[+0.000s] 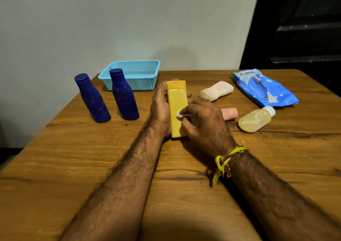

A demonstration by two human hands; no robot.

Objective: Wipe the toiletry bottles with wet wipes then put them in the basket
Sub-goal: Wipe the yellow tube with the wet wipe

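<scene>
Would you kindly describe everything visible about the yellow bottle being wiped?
The yellow bottle looks like opaque plastic, flat-sided, with a matching cap at its far end. The left hand grips it along one side, holding it over the wooden table, while the right hand presses a white wet wipe against its front.

Materials and surface finish: plastic containers on a wood table.

The table (92, 157) is brown wood with visible grain, dark cracks and a low sheen. The basket (137, 74) is light-blue perforated plastic. The two blue bottles (92, 100) (124, 98) look like matt plastic. The yellow bottle (178, 108) is smooth opaque plastic with a dull sheen. The pale yellow bottle (255, 120) is translucent plastic with a white cap. The wipes pack (263, 87) is glossy, crinkled blue film. The wipe (181, 114) is soft white cloth-like material. The wrist thread (223, 163) is yellow fibre.
</scene>
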